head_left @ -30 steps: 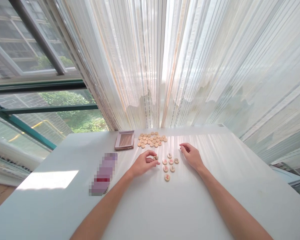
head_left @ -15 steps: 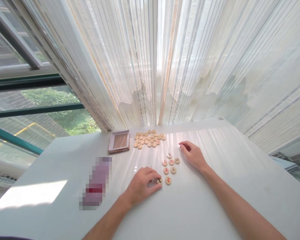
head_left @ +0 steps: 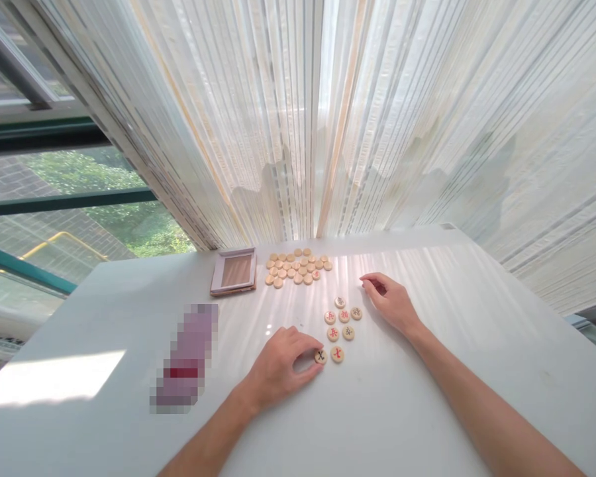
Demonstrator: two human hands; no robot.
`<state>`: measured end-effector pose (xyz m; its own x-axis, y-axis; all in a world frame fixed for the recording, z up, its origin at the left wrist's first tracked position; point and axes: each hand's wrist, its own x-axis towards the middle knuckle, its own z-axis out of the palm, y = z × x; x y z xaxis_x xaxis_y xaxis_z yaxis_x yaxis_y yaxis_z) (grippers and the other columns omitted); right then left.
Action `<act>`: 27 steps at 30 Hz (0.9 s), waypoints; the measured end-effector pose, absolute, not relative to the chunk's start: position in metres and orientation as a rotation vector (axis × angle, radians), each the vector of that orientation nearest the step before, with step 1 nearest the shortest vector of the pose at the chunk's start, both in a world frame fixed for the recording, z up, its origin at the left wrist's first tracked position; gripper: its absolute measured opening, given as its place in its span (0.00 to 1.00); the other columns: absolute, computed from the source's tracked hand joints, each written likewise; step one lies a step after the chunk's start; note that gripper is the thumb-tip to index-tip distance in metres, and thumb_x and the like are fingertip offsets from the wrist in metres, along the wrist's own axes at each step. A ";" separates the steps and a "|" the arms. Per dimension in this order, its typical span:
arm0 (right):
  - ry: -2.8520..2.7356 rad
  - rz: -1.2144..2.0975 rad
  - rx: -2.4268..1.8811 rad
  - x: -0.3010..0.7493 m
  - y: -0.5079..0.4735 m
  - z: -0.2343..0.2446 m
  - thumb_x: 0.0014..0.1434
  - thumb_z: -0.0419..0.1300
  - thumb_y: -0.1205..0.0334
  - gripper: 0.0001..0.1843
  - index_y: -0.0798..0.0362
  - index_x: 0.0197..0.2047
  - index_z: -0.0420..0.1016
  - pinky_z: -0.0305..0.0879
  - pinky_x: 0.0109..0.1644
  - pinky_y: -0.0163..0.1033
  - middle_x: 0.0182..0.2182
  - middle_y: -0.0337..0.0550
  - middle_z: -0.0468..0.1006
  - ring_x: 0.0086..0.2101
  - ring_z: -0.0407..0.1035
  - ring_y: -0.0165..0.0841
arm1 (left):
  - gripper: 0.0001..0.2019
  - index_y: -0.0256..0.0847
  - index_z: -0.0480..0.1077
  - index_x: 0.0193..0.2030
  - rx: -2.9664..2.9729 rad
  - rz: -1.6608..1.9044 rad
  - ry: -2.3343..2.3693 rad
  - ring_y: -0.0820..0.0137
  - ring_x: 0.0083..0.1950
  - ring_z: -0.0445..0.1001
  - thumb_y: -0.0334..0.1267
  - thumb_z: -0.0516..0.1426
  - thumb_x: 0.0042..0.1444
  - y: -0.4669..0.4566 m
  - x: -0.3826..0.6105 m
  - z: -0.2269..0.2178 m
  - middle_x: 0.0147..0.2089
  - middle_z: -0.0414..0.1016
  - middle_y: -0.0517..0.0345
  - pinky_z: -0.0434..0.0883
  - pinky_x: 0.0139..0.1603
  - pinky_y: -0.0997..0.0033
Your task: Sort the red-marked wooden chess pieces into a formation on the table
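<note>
My left hand rests on the table, thumb and forefinger closed around the edges of a round wooden Chinese chess piece with a black character. Just right of it lies a piece with a red character. Farther up are more face-up pieces in loose rows, among them a red-marked one, a black-marked one and a top one. My right hand lies to the right of these, fingers curled and tips together, with no piece visible in them.
Several pale pieces, nearly all blank side up, are clustered at the back of the white table. Left of them is a shallow box with a brown window. A blurred purple item lies at left. Striped curtains hang behind.
The view has shifted slightly. My left hand keeps its fingers around the black-marked piece, and my right hand holds nearly the same pose.
</note>
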<state>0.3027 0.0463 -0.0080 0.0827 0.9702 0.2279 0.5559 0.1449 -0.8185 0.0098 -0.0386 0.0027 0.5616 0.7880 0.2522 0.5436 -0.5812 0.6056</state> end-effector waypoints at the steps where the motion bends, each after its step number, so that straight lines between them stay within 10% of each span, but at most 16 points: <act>1: -1.580 0.620 -1.521 0.303 0.046 -0.008 0.63 0.57 0.56 0.11 0.49 0.42 0.78 0.68 0.42 0.41 0.38 0.42 0.82 0.34 0.73 0.36 | 0.12 0.47 0.72 0.49 2.336 0.703 1.071 0.66 0.40 0.74 0.34 0.61 0.58 -0.039 0.010 0.004 0.45 0.81 0.60 0.68 0.44 0.63; 27: -1.591 0.592 -1.513 0.300 0.043 -0.004 0.63 0.57 0.53 0.13 0.50 0.41 0.79 0.68 0.42 0.41 0.38 0.43 0.82 0.35 0.74 0.36 | 0.12 0.46 0.73 0.49 2.314 0.695 1.091 0.67 0.36 0.72 0.34 0.61 0.58 -0.040 0.010 0.006 0.39 0.80 0.59 0.68 0.43 0.63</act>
